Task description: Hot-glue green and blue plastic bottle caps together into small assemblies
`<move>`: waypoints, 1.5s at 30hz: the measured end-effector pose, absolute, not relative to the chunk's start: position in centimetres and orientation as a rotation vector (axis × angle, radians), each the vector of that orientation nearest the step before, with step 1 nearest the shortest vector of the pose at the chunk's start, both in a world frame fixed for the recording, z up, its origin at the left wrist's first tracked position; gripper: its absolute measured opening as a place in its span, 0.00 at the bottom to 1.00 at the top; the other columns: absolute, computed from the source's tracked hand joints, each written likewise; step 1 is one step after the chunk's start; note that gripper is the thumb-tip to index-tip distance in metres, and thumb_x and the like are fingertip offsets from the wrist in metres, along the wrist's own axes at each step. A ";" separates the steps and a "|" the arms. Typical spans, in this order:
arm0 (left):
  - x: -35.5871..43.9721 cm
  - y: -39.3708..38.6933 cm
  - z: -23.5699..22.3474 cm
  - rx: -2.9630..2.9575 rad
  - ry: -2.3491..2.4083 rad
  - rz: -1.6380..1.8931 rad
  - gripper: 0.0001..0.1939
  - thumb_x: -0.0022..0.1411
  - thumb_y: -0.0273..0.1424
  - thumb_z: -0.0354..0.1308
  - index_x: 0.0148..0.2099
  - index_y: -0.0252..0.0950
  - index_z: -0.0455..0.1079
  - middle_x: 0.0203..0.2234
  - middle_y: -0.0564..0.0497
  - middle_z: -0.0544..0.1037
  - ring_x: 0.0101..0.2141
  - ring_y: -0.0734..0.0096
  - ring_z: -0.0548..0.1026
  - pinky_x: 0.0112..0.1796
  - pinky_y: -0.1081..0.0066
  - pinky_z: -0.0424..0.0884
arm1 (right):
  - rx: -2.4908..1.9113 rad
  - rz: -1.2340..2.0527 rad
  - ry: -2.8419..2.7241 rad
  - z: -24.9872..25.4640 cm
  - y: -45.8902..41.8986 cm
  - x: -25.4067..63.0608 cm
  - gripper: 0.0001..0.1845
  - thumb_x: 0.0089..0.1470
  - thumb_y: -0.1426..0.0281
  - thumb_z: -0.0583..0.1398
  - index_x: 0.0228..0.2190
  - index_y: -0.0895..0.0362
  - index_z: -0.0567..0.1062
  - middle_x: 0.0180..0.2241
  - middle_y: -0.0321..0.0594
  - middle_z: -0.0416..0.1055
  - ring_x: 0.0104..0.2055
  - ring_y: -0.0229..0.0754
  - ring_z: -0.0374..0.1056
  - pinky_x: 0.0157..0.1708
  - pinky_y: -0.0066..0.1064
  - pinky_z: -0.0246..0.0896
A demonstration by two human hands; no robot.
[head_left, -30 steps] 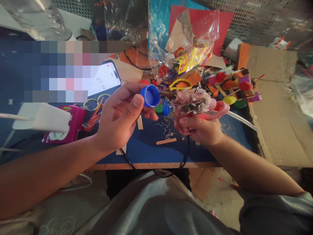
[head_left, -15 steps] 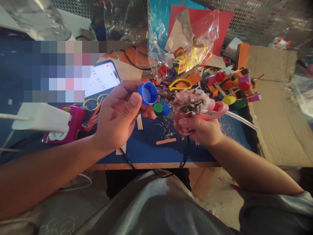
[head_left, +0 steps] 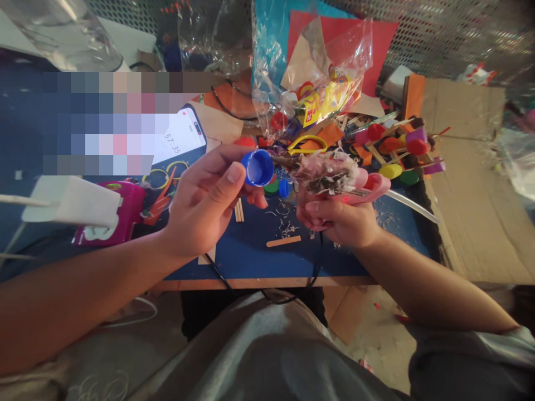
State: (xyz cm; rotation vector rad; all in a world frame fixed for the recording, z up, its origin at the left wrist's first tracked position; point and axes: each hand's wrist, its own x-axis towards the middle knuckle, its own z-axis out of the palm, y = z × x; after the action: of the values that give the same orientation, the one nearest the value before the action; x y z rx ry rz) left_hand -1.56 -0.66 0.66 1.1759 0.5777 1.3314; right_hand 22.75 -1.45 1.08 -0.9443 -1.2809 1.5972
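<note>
Blue tabletop (head_left: 251, 259) is running under both hands, white shreds littering it. Left hand (head_left: 200, 200) is pinching a blue bottle cap (head_left: 259, 168) between thumb and fingers, grip narrow; cap is tilting its open side toward the camera, a paler patch showing inside, can't tell of what. Right hand (head_left: 345, 220) is wrapping around a pink glue gun (head_left: 324, 172), fingers closing on its handle; fuzzy, dirty strands are coating the gun's body. Nozzle is pointing left, sitting right by the cap's rim, can't tell whether touching. Clear glue stick (head_left: 413, 206) is jutting out the gun's back; black cord (head_left: 320, 256) is hanging below. Green cap (head_left: 271, 186) and smaller blue cap (head_left: 284, 188) are lying just beyond, between the hands; a single wooden stick (head_left: 283, 241) is lying nearer the table edge. Yellow handles (head_left: 309, 146) are showing behind the gun. Farther back, clear plastic bag (head_left: 267, 67) is holding a yellow packet (head_left: 328, 103). Clear container (head_left: 67, 36) is showing upper left, contents unclear. Phone (head_left: 184, 136) is displaying digits beyond the left hand; magenta box (head_left: 134, 206) is sitting to its left. Cardboard (head_left: 472, 167) is covering the right side.
</note>
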 end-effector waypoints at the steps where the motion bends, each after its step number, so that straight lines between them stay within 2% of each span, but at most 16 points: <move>1: -1.6 -0.7 0.7 1.183 0.578 1.321 0.18 0.75 0.52 0.76 0.47 0.43 0.85 0.34 0.51 0.87 0.27 0.68 0.83 0.31 0.66 0.84 | -0.941 1.601 -1.289 1.1 -1.5 22.8 0.17 0.51 0.68 0.75 0.20 0.52 0.75 0.18 0.32 0.68 0.19 0.35 0.60 0.19 0.33 0.53; 6: -1.5 -0.8 1.0 1.182 0.540 1.312 0.18 0.77 0.51 0.75 0.45 0.41 0.87 0.31 0.51 0.86 0.27 0.72 0.82 0.31 0.70 0.82 | -0.907 1.620 -1.268 0.8 -1.5 23.0 0.20 0.54 0.68 0.76 0.19 0.53 0.74 0.18 0.32 0.68 0.20 0.35 0.62 0.19 0.31 0.54; 12: -1.6 -0.9 1.0 1.141 0.561 1.268 0.15 0.76 0.49 0.76 0.47 0.43 0.89 0.34 0.52 0.88 0.29 0.73 0.83 0.34 0.71 0.83 | -0.855 1.578 -1.280 0.0 -1.2 23.1 0.26 0.52 0.57 0.82 0.20 0.53 0.77 0.19 0.31 0.67 0.17 0.34 0.58 0.16 0.31 0.54; 16: -1.8 -0.6 0.5 1.126 0.550 1.290 0.14 0.74 0.47 0.78 0.51 0.44 0.89 0.37 0.52 0.89 0.32 0.72 0.85 0.35 0.72 0.83 | -0.884 1.566 -1.261 -0.2 -1.4 23.2 0.26 0.53 0.57 0.83 0.21 0.52 0.76 0.20 0.31 0.68 0.20 0.36 0.61 0.18 0.32 0.57; 20: -2.0 -0.3 -0.3 1.136 0.502 1.303 0.12 0.75 0.41 0.77 0.56 0.44 0.87 0.42 0.51 0.91 0.33 0.72 0.86 0.34 0.73 0.81 | -0.944 1.531 -1.223 -0.2 -1.5 23.3 0.20 0.51 0.57 0.84 0.30 0.51 0.83 0.23 0.31 0.72 0.20 0.36 0.62 0.18 0.32 0.58; 22: -1.9 -0.3 -0.5 1.125 0.494 1.321 0.13 0.74 0.40 0.77 0.56 0.43 0.87 0.41 0.52 0.91 0.32 0.72 0.85 0.32 0.73 0.80 | -0.963 1.520 -1.211 -0.2 -1.5 23.2 0.21 0.50 0.55 0.85 0.34 0.51 0.85 0.24 0.31 0.74 0.19 0.35 0.60 0.17 0.33 0.58; 25: -1.7 -0.1 -0.6 1.134 0.445 1.366 0.12 0.74 0.38 0.76 0.56 0.41 0.86 0.40 0.52 0.90 0.31 0.74 0.86 0.31 0.73 0.79 | -0.973 1.517 -1.223 -0.3 -1.4 23.1 0.24 0.48 0.51 0.86 0.34 0.51 0.85 0.23 0.31 0.73 0.18 0.34 0.57 0.17 0.34 0.58; 28: -1.4 -0.1 -0.3 1.161 0.412 1.406 0.11 0.75 0.35 0.75 0.56 0.39 0.85 0.41 0.51 0.90 0.32 0.75 0.87 0.31 0.74 0.79 | -0.945 1.524 -1.221 -0.4 -1.4 23.1 0.23 0.48 0.53 0.86 0.36 0.51 0.86 0.24 0.30 0.74 0.18 0.35 0.59 0.18 0.33 0.59; 36: -1.4 0.1 -0.3 1.136 0.408 1.456 0.13 0.75 0.33 0.76 0.58 0.39 0.86 0.39 0.53 0.89 0.33 0.77 0.87 0.33 0.78 0.80 | -0.983 1.567 -1.259 -0.3 -1.4 23.3 0.24 0.51 0.52 0.84 0.29 0.51 0.81 0.22 0.32 0.73 0.19 0.36 0.61 0.17 0.33 0.57; 45: -1.6 0.7 -1.1 1.229 0.426 1.572 0.14 0.73 0.36 0.79 0.58 0.45 0.86 0.48 0.51 0.92 0.35 0.75 0.86 0.34 0.73 0.79 | -1.003 1.594 -1.230 -0.4 -1.4 23.2 0.26 0.47 0.51 0.86 0.27 0.53 0.82 0.21 0.31 0.71 0.19 0.35 0.62 0.18 0.33 0.57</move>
State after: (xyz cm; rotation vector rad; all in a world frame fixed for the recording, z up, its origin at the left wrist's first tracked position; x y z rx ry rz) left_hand -1.57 0.75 -1.11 1.2286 0.4260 1.5716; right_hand 23.22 -1.35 -0.39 -1.0029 -1.2300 1.5938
